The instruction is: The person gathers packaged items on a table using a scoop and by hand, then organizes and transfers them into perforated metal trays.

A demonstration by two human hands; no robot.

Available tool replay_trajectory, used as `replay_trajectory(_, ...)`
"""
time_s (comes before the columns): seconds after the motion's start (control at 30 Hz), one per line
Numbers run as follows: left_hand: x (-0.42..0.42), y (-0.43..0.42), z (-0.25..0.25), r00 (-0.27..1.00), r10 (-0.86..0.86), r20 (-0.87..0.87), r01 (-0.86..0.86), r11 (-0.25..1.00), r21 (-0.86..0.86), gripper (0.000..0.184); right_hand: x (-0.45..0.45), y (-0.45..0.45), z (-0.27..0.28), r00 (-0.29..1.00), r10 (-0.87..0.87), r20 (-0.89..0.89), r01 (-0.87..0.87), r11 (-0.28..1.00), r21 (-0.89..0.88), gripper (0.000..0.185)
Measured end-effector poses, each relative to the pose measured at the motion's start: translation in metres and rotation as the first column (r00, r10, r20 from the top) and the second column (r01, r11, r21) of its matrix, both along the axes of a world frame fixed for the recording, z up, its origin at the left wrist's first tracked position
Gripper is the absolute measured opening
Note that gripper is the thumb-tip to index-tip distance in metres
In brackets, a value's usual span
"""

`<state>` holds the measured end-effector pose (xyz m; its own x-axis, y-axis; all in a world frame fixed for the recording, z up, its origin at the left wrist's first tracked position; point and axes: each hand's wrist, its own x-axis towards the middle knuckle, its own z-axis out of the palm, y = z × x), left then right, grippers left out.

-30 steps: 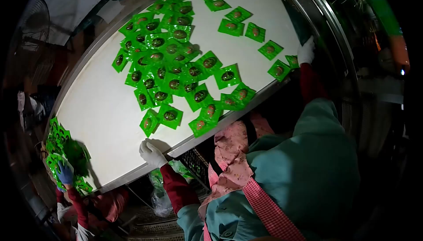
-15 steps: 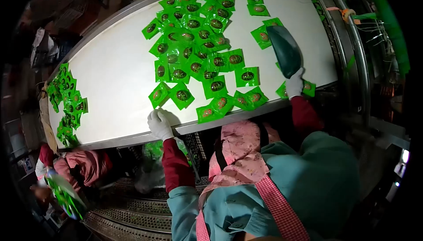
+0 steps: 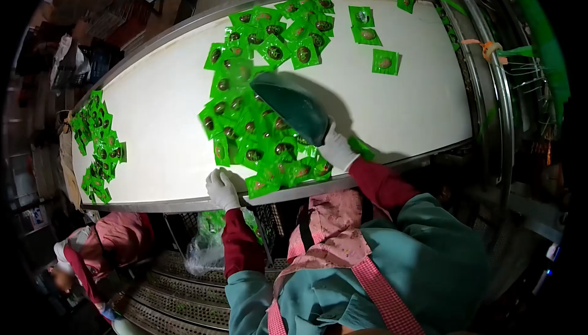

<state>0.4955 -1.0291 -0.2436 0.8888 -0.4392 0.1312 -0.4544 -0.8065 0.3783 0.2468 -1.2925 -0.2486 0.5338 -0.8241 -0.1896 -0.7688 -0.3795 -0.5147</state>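
My right hand [image 3: 337, 149], in a white glove, is closed around the end of a dark green scoop [image 3: 293, 107]. The scoop lies against a crowded group of small shiny green packets [image 3: 250, 128], each showing a brown oval, on the white table [image 3: 153, 133]. Part of that group is hidden beneath the scoop. At the near metal edge rests my left hand [image 3: 222, 189], also gloved, its fingers slightly bent on the surface beside the nearest packets and holding nothing visible.
Another cluster of green packets [image 3: 101, 148] lies at the table's left end. A few single packets [image 3: 385, 63] lie at the far right. Metal rails [image 3: 499, 90] run along the right side. Below the edge sits a clear plastic bag [image 3: 205, 246]. A co-worker [image 3: 122, 237] is at lower left.
My right hand has swept the scoop leftward, pushing packets from the right into the main group, which is now denser near the front edge. My left hand stays at the edge.
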Motion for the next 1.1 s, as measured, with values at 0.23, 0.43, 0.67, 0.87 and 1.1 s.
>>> replay_trajectory(0.23, 0.001, 0.007, -0.005, 0.999, 0.021, -0.026, -0.021, 1.000, -0.005, 0.022, -0.101, -0.240, 0.026, 0.916, -0.299, 0.266, 0.385, 0.842, -0.379, 0.055)
replay_trajectory(0.43, 0.006, 0.007, -0.006, 1.000, 0.012, 0.002, -0.012, 1.000, 0.006, 0.025, -0.074, -0.386, 0.036, 0.788, -0.595, 0.160, 0.589, 0.804, 0.085, 0.047)
replay_trajectory(0.67, 0.005, 0.005, -0.003, 0.998, 0.061, -0.021, -0.061, 0.998, -0.013, 0.033, 0.103, -0.350, 0.027, 0.937, -0.268, 0.225, 0.211, 0.946, 0.247, 0.033)
replay_trajectory(0.87, 0.004, 0.001, 0.000, 0.994, 0.090, -0.061, -0.094, 0.993, -0.078, 0.047, 0.172, -0.247, 0.029, 0.991, 0.011, 0.132, -0.061, 0.923, 0.379, 0.031)
replay_trajectory(1.1, 0.010, 0.010, -0.002, 0.991, 0.103, -0.084, -0.111, 0.989, -0.098, 0.056, 0.146, -0.118, 0.068, 0.866, 0.499, 0.029, -0.484, 0.851, -0.201, 0.049)
